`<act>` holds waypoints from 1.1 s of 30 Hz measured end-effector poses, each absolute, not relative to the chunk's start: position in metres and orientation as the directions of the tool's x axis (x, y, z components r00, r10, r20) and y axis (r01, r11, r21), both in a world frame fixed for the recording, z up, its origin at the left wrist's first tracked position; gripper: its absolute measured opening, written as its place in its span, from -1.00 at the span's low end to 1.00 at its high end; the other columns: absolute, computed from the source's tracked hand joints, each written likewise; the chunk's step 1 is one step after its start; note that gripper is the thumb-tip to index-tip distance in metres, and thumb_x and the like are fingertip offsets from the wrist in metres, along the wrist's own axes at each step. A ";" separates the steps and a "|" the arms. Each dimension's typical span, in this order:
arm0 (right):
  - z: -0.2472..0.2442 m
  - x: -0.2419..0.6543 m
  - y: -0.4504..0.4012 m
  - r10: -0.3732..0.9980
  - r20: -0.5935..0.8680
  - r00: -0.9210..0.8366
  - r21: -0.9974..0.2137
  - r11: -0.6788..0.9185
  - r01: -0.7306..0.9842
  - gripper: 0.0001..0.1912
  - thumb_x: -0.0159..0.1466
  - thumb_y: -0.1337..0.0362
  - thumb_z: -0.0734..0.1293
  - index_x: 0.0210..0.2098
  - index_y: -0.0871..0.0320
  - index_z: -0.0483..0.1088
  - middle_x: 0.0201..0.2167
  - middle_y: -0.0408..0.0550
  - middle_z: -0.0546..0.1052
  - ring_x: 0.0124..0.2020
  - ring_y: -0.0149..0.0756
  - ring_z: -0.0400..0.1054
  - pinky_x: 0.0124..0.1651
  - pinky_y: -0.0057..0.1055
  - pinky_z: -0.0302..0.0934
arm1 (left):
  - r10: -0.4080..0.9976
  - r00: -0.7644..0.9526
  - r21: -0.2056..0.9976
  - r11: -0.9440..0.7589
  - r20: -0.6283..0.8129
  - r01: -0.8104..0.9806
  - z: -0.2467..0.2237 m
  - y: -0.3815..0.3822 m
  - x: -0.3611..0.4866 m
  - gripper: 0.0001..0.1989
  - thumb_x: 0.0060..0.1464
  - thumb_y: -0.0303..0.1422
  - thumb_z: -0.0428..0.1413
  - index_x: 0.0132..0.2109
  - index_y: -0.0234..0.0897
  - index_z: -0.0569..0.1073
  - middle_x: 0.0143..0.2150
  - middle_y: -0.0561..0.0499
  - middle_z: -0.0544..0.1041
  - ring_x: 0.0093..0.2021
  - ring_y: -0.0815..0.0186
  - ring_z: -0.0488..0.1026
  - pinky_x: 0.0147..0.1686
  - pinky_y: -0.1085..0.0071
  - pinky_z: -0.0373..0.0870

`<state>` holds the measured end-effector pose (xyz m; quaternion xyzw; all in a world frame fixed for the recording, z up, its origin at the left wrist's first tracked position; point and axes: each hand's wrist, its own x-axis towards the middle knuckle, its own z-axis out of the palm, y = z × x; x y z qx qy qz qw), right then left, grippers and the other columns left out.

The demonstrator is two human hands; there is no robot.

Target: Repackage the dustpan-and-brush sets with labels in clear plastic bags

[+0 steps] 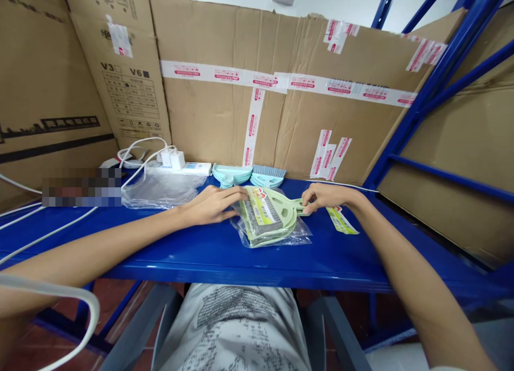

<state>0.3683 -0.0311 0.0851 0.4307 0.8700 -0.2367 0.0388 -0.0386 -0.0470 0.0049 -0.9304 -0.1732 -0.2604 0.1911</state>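
Observation:
A light green dustpan and brush set with grey bristles lies partly inside a clear plastic bag on the blue table. A yellow-green and white card rests over the bristles. My left hand is closed on the bag's edge at the wide end of the set, the thumb low and the fingers on top. At the other end, my right hand pinches the green handle, which sticks out to the right. A second printed card lies flat on the table beneath my right wrist.
Light blue dustpans and brushes are stacked at the back. Clear bags lie to the left, near white chargers and cables. Taped cardboard walls the back; a blue metal frame stands right.

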 end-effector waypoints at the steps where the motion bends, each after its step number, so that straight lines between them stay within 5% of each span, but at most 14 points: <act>1: 0.085 0.368 -0.031 0.731 -0.270 -0.627 -0.378 0.518 0.767 -0.46 0.15 -0.21 0.51 -0.34 0.20 0.67 -0.36 0.00 0.64 -0.31 -0.23 0.42 -0.22 -0.37 0.21 | 0.227 0.809 -0.273 -0.863 0.542 0.425 0.005 -0.047 -0.039 -0.64 0.43 -0.28 0.12 0.28 -0.23 0.38 0.27 -0.18 0.55 -0.07 0.20 0.65 -0.24 0.36 0.51; 9: 0.085 0.367 -0.032 0.735 -0.274 -0.620 -0.369 0.515 0.774 -0.48 0.15 -0.19 0.51 -0.34 0.20 0.67 -0.37 -0.01 0.63 -0.33 -0.24 0.41 -0.24 -0.37 0.21 | 0.235 0.817 -0.356 -0.812 0.527 0.463 0.002 -0.048 -0.039 -0.38 0.39 -0.29 0.12 0.51 -0.13 0.22 0.22 -0.22 0.48 -0.21 0.20 0.58 -0.32 0.34 0.50; 15: 0.085 0.367 -0.032 0.738 -0.267 -0.620 -0.363 0.519 0.774 -0.47 0.14 -0.20 0.51 -0.34 0.21 0.67 -0.35 0.00 0.64 -0.31 -0.22 0.42 -0.22 -0.37 0.21 | 0.186 0.838 -0.386 -0.822 0.513 0.419 0.010 -0.051 -0.025 -0.24 0.25 -0.48 0.13 0.54 -0.09 0.17 0.13 -0.22 0.40 0.01 0.07 0.46 -0.06 0.19 0.51; 26: 0.087 0.365 -0.035 0.751 -0.274 -0.601 -0.363 0.498 0.788 -0.46 0.14 -0.20 0.51 -0.35 0.22 0.66 -0.38 -0.02 0.61 -0.35 -0.27 0.39 -0.26 -0.38 0.18 | 0.011 0.824 -0.540 -0.751 0.566 0.380 0.008 -0.045 -0.022 -0.67 0.48 -0.44 -0.05 0.22 -0.19 0.52 -0.06 -0.14 0.50 -0.14 0.15 0.39 -0.16 0.26 0.33; 33: 0.088 0.364 -0.037 0.745 -0.273 -0.609 -0.364 0.506 0.782 -0.46 0.16 -0.21 0.50 -0.34 0.21 0.67 -0.39 -0.03 0.60 -0.36 -0.28 0.37 -0.26 -0.39 0.17 | 0.053 0.785 -0.422 -0.820 0.617 0.387 0.017 -0.050 -0.026 -0.69 0.54 -0.36 -0.09 0.00 -0.22 0.57 -0.14 -0.11 0.54 -0.13 0.18 0.43 -0.11 0.24 0.36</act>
